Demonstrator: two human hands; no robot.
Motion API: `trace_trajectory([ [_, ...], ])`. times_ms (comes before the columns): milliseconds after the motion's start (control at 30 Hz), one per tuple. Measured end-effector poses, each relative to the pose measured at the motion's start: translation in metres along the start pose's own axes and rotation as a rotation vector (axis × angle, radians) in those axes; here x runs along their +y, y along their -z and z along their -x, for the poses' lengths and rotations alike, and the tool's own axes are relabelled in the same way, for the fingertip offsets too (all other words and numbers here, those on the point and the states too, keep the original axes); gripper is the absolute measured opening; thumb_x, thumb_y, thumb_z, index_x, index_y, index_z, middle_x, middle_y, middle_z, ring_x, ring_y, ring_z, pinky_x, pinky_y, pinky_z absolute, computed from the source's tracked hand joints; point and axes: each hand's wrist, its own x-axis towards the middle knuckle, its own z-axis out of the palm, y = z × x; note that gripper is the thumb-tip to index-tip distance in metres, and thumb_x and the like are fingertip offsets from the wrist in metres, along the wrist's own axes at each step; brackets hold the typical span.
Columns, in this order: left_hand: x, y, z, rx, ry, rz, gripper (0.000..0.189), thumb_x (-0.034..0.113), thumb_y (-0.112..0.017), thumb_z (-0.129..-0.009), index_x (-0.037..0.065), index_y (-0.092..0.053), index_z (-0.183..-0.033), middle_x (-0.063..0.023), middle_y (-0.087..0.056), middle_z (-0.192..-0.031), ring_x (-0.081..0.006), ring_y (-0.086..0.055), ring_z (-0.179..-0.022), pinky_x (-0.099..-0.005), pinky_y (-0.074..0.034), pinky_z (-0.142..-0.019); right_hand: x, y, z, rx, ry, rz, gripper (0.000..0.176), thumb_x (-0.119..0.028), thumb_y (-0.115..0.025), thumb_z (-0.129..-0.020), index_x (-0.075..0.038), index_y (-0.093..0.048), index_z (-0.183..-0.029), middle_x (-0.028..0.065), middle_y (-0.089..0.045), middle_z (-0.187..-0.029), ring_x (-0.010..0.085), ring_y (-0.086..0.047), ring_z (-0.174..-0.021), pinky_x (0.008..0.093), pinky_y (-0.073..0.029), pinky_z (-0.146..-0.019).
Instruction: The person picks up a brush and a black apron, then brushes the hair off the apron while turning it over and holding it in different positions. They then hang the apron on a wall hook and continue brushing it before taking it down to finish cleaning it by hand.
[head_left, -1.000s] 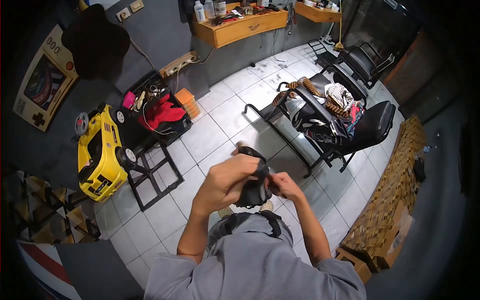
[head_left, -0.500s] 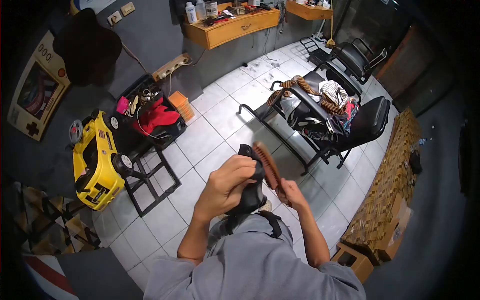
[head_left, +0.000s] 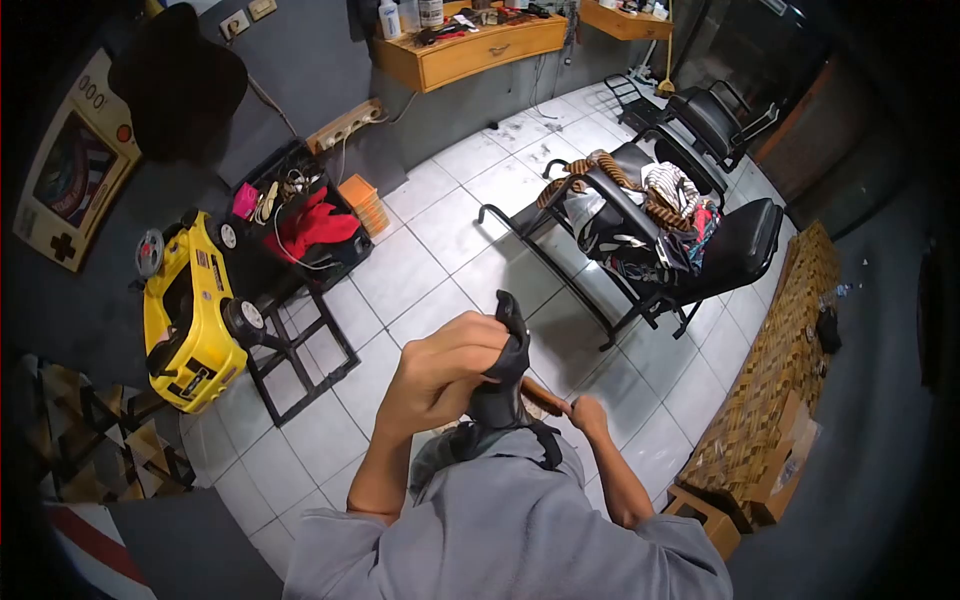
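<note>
**Two hands, black shoe and wooden brush, held over a tiled floor**

- Left hand [head_left: 445, 372]: fingers curled tight around the upper part of a black shoe [head_left: 507, 375], thumb side pressed to the leather. The hand is raised in front of the person's chest.
- Black shoe: held clear of any surface, standing roughly on end, one narrow end pointing up and away from the person. Its lower part sits just above the grey shirt.
- Right hand [head_left: 591, 413]: closed around one end of a wooden brush [head_left: 545, 397]. The fingers are wrapped, but how they lie underneath cannot be told.
- Wooden brush: lies at a slant, its free end running in behind the shoe and touching or nearly touching it; the exact contact is hidden.
- Tiled floor [head_left: 440, 240]: pale squares below both hands.
- Black chair [head_left: 735, 255]: right of the hands, well apart, with a heap of clothes [head_left: 655, 205] on its seat.
- Yellow toy car [head_left: 190, 305]: at the left, against the dark wall.
- Wooden shelf [head_left: 470, 48]: on the far wall, carrying bottles and small tools.
</note>
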Motion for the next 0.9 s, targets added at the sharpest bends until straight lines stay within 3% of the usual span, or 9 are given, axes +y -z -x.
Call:
trace_trajectory([
  [133,-0.004,-0.004,0.003,-0.132,0.137,-0.107,0.016,-0.008,-0.058,-0.073,-0.002,-0.059,-0.088,-0.0124,-0.059,-0.091,-0.0304,-0.056,-0.087,-0.0342,-0.047,-0.075,-0.033,0.042,0.007,-0.036,0.070,-0.706,0.056,-0.051,-0.054,-0.088,-0.003,-0.058,-0.059,0.0047,-0.054,-0.053,0.0157,-0.048,-0.040,0.0293,-0.037,-0.039],
  [167,-0.005,-0.006,0.002,-0.160,0.161,-0.123,0.018,-0.010,-0.057,-0.071,-0.003,-0.059,-0.088,-0.0127,-0.059,-0.091,-0.0299,-0.057,-0.086,-0.0342,-0.048,-0.073,-0.064,0.086,0.026,-0.228,0.071,-1.132,0.051,-0.049,-0.049,-0.092,-0.007,-0.051,-0.062,-0.0054,-0.039,-0.050,0.0045,-0.032,-0.039,0.0216,-0.023,-0.036],
  [300,-0.011,-0.020,0.003,-0.195,0.226,-0.179,0.028,-0.018,-0.053,-0.064,-0.005,-0.057,-0.089,-0.0141,-0.059,-0.089,-0.0292,-0.058,-0.080,-0.0338,-0.051,-0.069,-0.112,0.154,0.068,-0.290,0.421,-1.843,0.060,-0.059,-0.048,-0.086,-0.002,-0.052,-0.070,-0.0031,-0.033,-0.047,0.0055,-0.027,-0.038,0.0223,-0.018,-0.036],
  [400,-0.015,-0.019,0.007,-0.125,0.233,-0.218,0.029,-0.013,-0.055,-0.065,-0.002,-0.058,-0.092,-0.0125,-0.060,-0.084,-0.0308,-0.058,-0.078,-0.0352,-0.047,-0.074,-0.104,0.155,0.059,-0.338,0.600,-1.518,0.058,-0.056,-0.049,-0.088,-0.003,-0.054,-0.067,-0.0036,-0.034,-0.048,0.0059,-0.027,-0.040,0.0234,-0.019,-0.037],
  [500,-0.009,-0.012,0.006,-0.005,0.180,-0.242,0.028,-0.013,-0.055,-0.064,-0.002,-0.060,-0.089,-0.0106,-0.060,-0.078,-0.0297,-0.058,-0.073,-0.0338,-0.046,-0.073,-0.082,0.105,0.028,-0.283,0.242,-1.216,0.054,-0.050,-0.051,-0.090,-0.002,-0.056,-0.068,-0.0014,-0.036,-0.049,0.0067,-0.033,-0.043,0.0243,-0.025,-0.039],
  [600,-0.003,-0.008,0.008,0.097,0.211,-0.194,0.024,-0.015,-0.056,-0.066,-0.001,-0.061,-0.085,-0.0098,-0.060,-0.074,-0.0285,-0.058,-0.069,-0.0327,-0.046,-0.073,0.001,-0.004,-0.010,-0.006,0.065,-0.094,0.060,-0.056,-0.058,-0.081,0.003,-0.066,-0.076,0.0181,-0.064,-0.067,0.0340,-0.064,-0.062,0.0439,-0.049,-0.060],
  [667,-0.004,-0.007,0.010,0.112,0.211,-0.199,0.022,-0.015,-0.056,-0.069,-0.002,-0.061,-0.086,-0.0113,-0.060,-0.076,-0.0282,-0.058,-0.069,-0.0329,-0.047,-0.071,0.030,-0.032,-0.004,-0.175,-0.106,0.035,0.062,-0.059,-0.057,-0.080,0.002,-0.068,-0.074,0.0240,-0.064,-0.076,0.0422,-0.063,-0.075,0.0497,-0.049,-0.070],
  [767,-0.001,-0.013,0.009,0.091,0.262,-0.273,0.021,-0.016,-0.055,-0.071,-0.004,-0.061,-0.088,-0.0130,-0.062,-0.081,-0.0243,-0.059,-0.072,-0.0277,-0.047,-0.066,0.029,-0.043,0.002,-0.087,-0.058,-0.067,0.063,-0.059,-0.055,-0.080,0.002,-0.068,-0.080,0.0256,-0.064,-0.077,0.0441,-0.062,-0.072,0.0502,-0.048,-0.069],
  [900,-0.010,-0.027,0.009,-0.046,0.305,-0.341,0.020,-0.014,-0.058,-0.071,-0.004,-0.057,-0.089,-0.0128,-0.059,-0.079,-0.0254,-0.059,-0.073,-0.0302,-0.048,-0.066,-0.067,0.084,0.043,-0.324,0.105,-1.227,0.055,-0.054,-0.041,-0.093,-0.006,-0.050,-0.067,-0.0027,-0.039,-0.052,0.0073,-0.033,-0.040,0.0231,-0.026,-0.037],
])
